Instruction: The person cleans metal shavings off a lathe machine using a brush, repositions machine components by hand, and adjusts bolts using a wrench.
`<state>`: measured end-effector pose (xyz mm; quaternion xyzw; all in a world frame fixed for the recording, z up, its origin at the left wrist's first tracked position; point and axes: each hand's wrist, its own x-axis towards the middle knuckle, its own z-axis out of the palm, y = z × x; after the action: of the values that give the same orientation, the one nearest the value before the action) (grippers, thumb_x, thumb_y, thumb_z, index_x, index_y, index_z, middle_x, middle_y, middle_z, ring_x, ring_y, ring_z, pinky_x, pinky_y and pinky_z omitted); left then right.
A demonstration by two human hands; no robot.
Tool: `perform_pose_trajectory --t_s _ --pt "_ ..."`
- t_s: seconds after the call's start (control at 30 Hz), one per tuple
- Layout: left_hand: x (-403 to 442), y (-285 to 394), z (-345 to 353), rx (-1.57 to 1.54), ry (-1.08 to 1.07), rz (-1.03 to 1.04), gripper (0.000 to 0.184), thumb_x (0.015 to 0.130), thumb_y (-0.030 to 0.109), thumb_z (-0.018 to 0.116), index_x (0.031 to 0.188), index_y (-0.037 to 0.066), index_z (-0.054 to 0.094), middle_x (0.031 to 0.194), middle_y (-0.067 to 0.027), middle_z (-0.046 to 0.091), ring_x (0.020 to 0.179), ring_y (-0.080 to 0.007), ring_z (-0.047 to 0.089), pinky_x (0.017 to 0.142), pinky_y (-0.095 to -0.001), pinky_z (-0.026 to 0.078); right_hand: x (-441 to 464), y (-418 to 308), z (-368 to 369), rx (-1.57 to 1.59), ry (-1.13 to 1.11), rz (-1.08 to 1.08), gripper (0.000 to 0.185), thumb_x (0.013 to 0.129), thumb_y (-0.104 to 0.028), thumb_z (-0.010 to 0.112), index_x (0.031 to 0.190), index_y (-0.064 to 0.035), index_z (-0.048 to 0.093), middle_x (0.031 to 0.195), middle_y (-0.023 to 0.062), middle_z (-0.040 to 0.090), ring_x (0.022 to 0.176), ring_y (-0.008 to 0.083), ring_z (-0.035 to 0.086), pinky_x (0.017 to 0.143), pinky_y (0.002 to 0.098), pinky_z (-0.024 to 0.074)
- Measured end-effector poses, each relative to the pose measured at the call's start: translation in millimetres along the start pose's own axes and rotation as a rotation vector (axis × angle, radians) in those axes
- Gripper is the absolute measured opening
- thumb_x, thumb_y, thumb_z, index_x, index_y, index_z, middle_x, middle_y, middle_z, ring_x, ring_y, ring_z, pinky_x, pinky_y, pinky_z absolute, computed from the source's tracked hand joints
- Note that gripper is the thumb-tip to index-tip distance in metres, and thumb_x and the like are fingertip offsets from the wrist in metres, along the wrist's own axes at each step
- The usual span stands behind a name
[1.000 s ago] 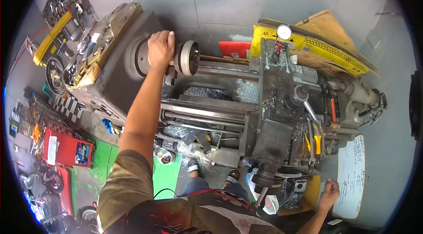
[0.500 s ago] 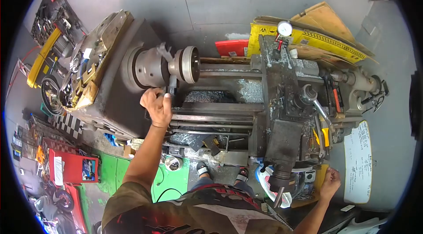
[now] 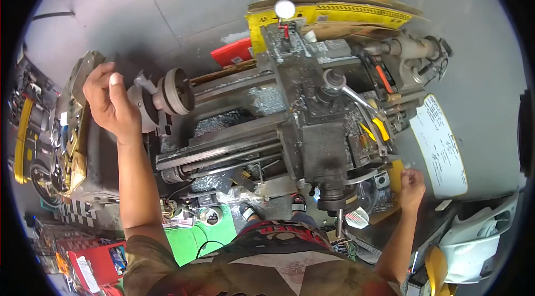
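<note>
Left hand [image 3: 108, 98], empty with fingers half-bent, overlaps lathe chuck [image 3: 146, 111] in view; right hand [image 3: 411, 189] is curled near yellow box [image 3: 395, 175], grasp indeterminable.

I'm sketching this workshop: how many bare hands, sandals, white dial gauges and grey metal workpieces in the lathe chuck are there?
Bare hands (left hand, right hand): 2
Dark sandals with white straps: 2
Round white dial gauge: 1
Round grey metal workpiece: 1
Total: 6
</note>
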<state>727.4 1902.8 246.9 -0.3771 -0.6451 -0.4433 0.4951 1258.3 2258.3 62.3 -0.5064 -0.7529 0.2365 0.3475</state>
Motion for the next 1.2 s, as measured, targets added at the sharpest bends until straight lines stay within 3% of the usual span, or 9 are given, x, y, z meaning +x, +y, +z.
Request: perform_pose_trajectory --t_s 0.2,0.37,0.53,0.6,0.7,0.77,0.93,1.13,1.2 --pt "-37.6 82.4 29.5 -0.182 -0.162 0.055 0.007 0.089 0.009 0.062 0.085 0.003 0.060 0.107 -0.0140 0.068 0.097 -0.0264 0.055 0.090 -0.0354 0.043 1.4 4.6 -6.8 0.034 -0.043 0.071 0.013 0.090 -0.011 0.073 0.086 -0.0004 0.066 0.070 0.0062 0.062 0.057 0.0144 0.051 0.057 0.0290 0.0453" --pt "-103.1 129.1 38.7 -0.326 -0.332 -0.076 0.008 0.086 0.008 0.064 0.082 0.005 0.058 0.096 -0.0115 0.066 0.091 -0.0260 0.054 0.087 -0.0374 0.042 -0.4 -0.5 -2.7 0.061 -0.147 0.116 0.019 0.090 -0.012 0.075 0.078 -0.0020 0.064 0.068 0.0042 0.058 0.056 0.0142 0.049 0.055 0.0290 0.0427" --pt "-159.1 154.4 30.8 -0.410 -0.535 -0.209 0.016 0.085 0.005 0.066 0.074 0.007 0.054 0.083 -0.0068 0.059 0.083 -0.0249 0.051 0.080 -0.0369 0.042 11.7 -1.4 5.5 0.113 -0.213 -0.028 0.024 0.092 -0.013 0.073 0.074 -0.0035 0.060 0.066 0.0003 0.052 0.058 0.0110 0.043 0.055 0.0269 0.0380" --pt "-173.4 162.4 22.4 -0.429 -0.637 -0.292 0.021 0.085 0.005 0.065 0.070 0.007 0.051 0.078 -0.0051 0.056 0.078 -0.0232 0.048 0.077 -0.0352 0.040 24.0 -1.8 12.8 0.083 -0.237 -0.004 0.027 0.091 -0.015 0.075 0.073 -0.0030 0.059 0.071 0.0024 0.054 0.061 0.0133 0.045 0.058 0.0281 0.0392" --pt "-185.5 170.3 12.0 -0.456 -0.653 -0.357 0.024 0.085 0.004 0.065 0.068 0.007 0.049 0.076 -0.0046 0.055 0.076 -0.0223 0.046 0.076 -0.0345 0.040 47.9 -1.3 41.3 -0.065 -0.188 -0.208 0.025 0.087 -0.017 0.078 0.078 -0.0016 0.060 0.078 0.0089 0.060 0.062 0.0225 0.053 0.060 0.0342 0.0446" --pt "-188.9 174.7 5.5 -0.468 -0.662 -0.420 0.027 0.086 0.004 0.065 0.066 0.007 0.048 0.074 -0.0041 0.054 0.074 -0.0214 0.045 0.075 -0.0338 0.039 59.2 -0.1 65.0 -0.210 -0.231 -0.227 0.023 0.084 -0.018 0.077 0.085 -0.0016 0.061 0.084 0.0157 0.064 0.070 0.0356 0.061 0.065 0.0414 0.0493" --pt "-186.6 191.5 -12.9 -0.371 -0.648 -0.423 0.030 0.087 0.004 0.064 0.064 0.007 0.045 0.072 -0.0036 0.052 0.073 -0.0207 0.044 0.075 -0.0334 0.039 67.2 -8.4 80.5 -0.362 -0.300 -0.164 0.022 0.084 -0.013 0.073 0.098 -0.0005 0.062 0.093 0.0204 0.068 0.079 0.0414 0.067 0.072 0.0484 0.0535" --pt "-195.7 199.7 -26.3 -0.319 -0.628 -0.470 0.032 0.087 0.004 0.065 0.063 0.007 0.044 0.071 -0.0035 0.051 0.073 -0.0204 0.043 0.074 -0.0336 0.039 70.5 1.6 82.6 -0.260 -0.306 -0.240 0.020 0.084 -0.011 0.067 0.100 0.0002 0.063 0.088 0.0215 0.066 0.078 0.0426 0.064 0.071 0.0439 0.0532" --pt "-196.3 207.2 -26.7 -0.312 -0.639 -0.475 0.032 0.087 0.005 0.065 0.063 0.008 0.044 0.070 -0.0034 0.051 0.072 -0.0204 0.043 0.074 -0.0336 0.038 74.5 -3.2 75.6 -0.144 -0.449 -0.139 0.020 0.085 -0.010 0.065 0.103 0.0005 0.064 0.087 0.0209 0.067 0.077 0.0385 0.064 0.070 0.0417 0.0532"
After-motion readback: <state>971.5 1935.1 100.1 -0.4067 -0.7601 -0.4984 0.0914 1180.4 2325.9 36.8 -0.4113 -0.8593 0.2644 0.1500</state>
